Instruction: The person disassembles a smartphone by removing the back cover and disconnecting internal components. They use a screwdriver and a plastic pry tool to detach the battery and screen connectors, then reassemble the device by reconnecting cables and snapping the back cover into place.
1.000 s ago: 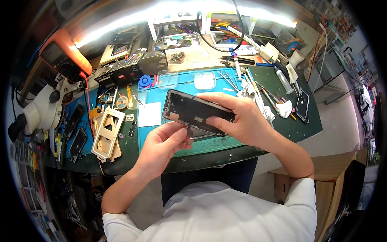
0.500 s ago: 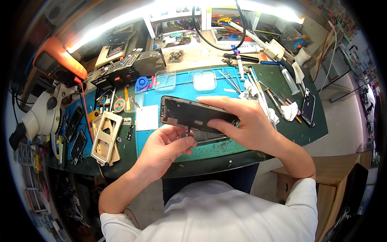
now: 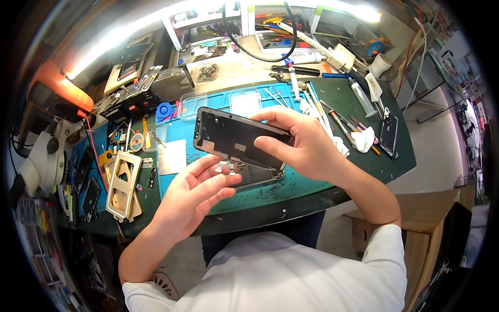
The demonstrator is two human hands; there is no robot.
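My right hand (image 3: pixel 301 145) grips a black phone screen assembly (image 3: pixel 218 130), thumb across its dark inner face, fingers at its top edge, holding it tilted. Small silvery connector tabs (image 3: pixel 226 167) dangle from its lower edge. Beside them my left hand (image 3: pixel 192 195) has its fingers loosely apart and curved; whether a fingertip touches the tabs is unclear. A phone housing (image 3: pixel 260 176) lies on the blue mat (image 3: pixel 275 190) beneath the screen, partly hidden by it and my hands.
A gold fixture (image 3: pixel 122 184), orange multimeter (image 3: pixel 62 91), white microscope (image 3: pixel 39 161) and other phones (image 3: pixel 91 195) are on the left. Two clear boxes (image 3: pixel 193 104) sit behind. Screwdrivers (image 3: pixel 340 125), crumpled tissue (image 3: pixel 364 138), a syringe (image 3: pixel 361 96) and another phone (image 3: pixel 389 132) lie right.
My left hand's thumb and fingers have parted from the piece under the screen, exposing the silvery tabs. The screen has shifted somewhat in my right hand's grip, and the view has shifted slightly.
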